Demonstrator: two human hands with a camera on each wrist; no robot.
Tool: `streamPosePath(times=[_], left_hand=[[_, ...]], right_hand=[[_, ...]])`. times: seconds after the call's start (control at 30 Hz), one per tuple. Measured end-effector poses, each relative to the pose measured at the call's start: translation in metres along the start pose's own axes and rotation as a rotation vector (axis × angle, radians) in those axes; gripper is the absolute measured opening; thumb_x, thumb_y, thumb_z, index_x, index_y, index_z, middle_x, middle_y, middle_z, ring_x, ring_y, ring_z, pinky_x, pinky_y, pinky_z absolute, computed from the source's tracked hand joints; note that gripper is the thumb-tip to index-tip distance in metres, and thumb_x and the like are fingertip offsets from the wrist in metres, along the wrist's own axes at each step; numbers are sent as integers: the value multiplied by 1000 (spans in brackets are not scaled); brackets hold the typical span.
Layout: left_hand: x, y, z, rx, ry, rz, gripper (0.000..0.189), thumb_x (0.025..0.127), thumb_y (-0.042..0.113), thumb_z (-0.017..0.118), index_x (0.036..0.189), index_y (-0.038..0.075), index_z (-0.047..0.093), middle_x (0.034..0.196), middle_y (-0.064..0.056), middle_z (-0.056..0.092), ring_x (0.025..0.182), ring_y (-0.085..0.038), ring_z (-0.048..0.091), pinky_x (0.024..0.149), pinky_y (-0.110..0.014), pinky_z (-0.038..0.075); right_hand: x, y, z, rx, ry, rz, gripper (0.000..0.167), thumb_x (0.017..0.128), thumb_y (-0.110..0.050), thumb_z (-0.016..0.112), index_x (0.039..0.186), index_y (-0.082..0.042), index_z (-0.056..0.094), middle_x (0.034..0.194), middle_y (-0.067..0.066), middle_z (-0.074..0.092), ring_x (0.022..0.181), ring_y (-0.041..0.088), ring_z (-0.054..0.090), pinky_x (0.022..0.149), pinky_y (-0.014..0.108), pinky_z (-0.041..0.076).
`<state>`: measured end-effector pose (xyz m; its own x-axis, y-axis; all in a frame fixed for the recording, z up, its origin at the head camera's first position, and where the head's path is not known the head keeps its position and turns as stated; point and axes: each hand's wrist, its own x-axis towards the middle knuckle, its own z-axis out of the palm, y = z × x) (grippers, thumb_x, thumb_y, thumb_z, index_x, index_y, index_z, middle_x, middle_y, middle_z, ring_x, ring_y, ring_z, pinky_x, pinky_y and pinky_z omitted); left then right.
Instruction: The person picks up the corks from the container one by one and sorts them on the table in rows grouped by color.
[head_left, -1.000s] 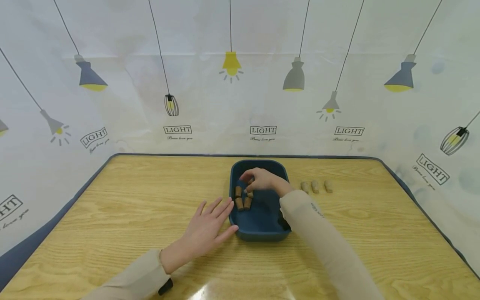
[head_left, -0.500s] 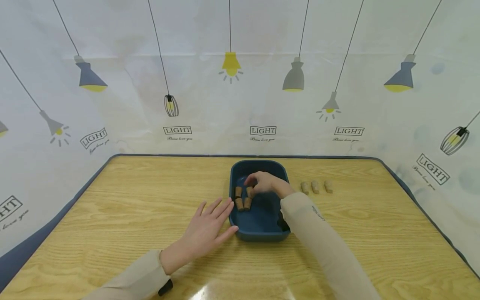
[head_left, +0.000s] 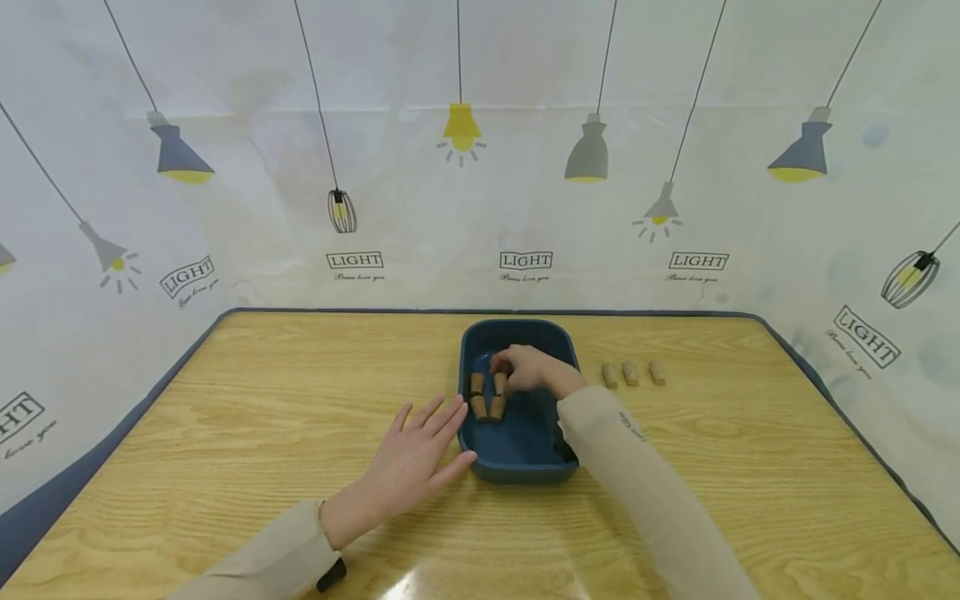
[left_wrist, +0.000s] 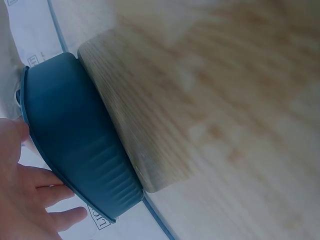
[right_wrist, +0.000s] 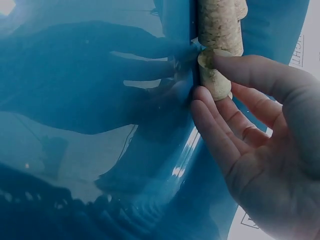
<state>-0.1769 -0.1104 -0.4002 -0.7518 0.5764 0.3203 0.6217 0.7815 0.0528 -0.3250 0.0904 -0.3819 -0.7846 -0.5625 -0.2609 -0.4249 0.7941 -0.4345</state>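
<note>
Inside the blue tub (head_left: 525,468), nearer its left wall, a cork stopper (right_wrist: 216,82) is pinched between the thumb and fingers of the right hand (head_left: 528,367). It is placed in line with a nearer right-hand cork (head_left: 497,408), and beside that pair a second column is formed by a near-left cork (head_left: 480,408) and a far-left cork (head_left: 477,382). The tub's left rim is touched by the left hand (head_left: 412,450), whose fingers are held straight and spread, with nothing gripped. To the right of the tub, three loose corks (head_left: 630,373) are set out in a row on the desk (head_left: 300,400). The step in hand is judged to be the lining-up of the fourth cork within a two-by-two group; whether its weight is fully borne by the tub floor cannot be told. For the next move, a small squaring of the stopper seems called for, then a gentle release, so that the neighbouring corks, probably easily rolled, are not nudged out of line
</note>
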Motion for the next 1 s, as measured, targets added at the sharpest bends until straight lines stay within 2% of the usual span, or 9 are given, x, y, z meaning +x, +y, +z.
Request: streamPosePath(times=[0.3,0.67,1.0], left_hand=[[1,0,-1,0,0,7,62,91,51,35,134,6,40,137,-7,35,124,-27,31,94,-55,22],[1,1,-3,-11,-10,-11,62,91,51,35,134,6,40,137,-7,34,125,-25,29,94,-55,21],[1,2,-2,2,-31,-12,63,91,52,33,134,6,39,138,-6,33,125,-26,28,94,-55,20]], right_hand=[[-2,-2,-9,-23,-4,-18,37,77,-7,65,114,-7,59,102,5,56,90,18,51,74,30,43],[-12,-12,-39,-54,15,-101,41,79,-9,60,119,-3,55,111,10,54,102,24,49,84,36,39],[-25,-9,-63,-79,28,-89,44,79,-12,60,121,0,53,112,11,55,103,25,49,86,37,38]])
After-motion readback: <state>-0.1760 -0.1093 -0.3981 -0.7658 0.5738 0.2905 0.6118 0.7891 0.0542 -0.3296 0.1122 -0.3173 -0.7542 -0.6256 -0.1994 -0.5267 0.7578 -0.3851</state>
